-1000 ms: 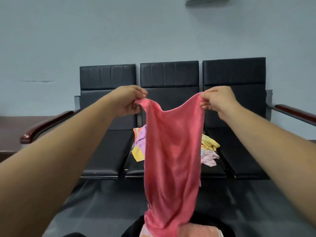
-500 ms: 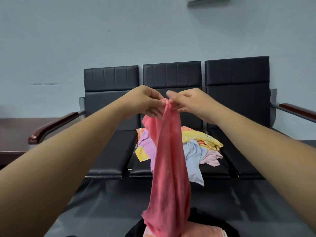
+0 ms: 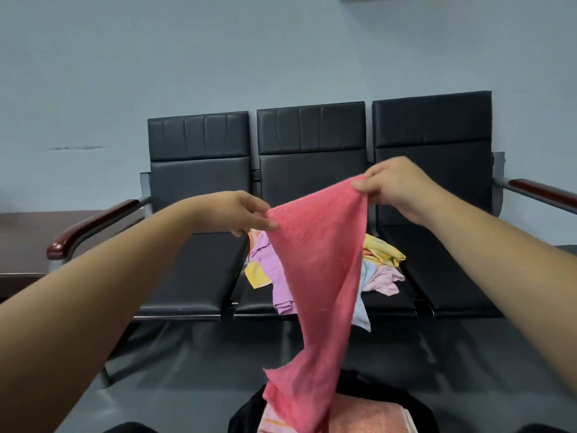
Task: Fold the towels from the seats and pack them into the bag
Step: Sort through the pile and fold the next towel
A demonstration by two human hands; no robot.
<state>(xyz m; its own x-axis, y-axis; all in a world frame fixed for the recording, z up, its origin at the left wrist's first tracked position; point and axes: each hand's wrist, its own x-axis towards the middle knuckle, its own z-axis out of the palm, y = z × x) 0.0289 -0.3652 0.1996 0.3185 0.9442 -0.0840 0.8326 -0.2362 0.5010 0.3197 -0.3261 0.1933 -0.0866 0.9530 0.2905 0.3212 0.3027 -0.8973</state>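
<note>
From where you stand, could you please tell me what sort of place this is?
Probably a waiting area or lobby, though I cannot be sure: three joined black seats in a row, with brown armrests at the ends, stand against a bare grey-blue wall.

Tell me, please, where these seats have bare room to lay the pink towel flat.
The left seat cushion, between the left armrest and the towel pile, is bare. So is what shows of the right seat cushion, between pile and right armrest. The middle seat is crowded with towels.
</note>
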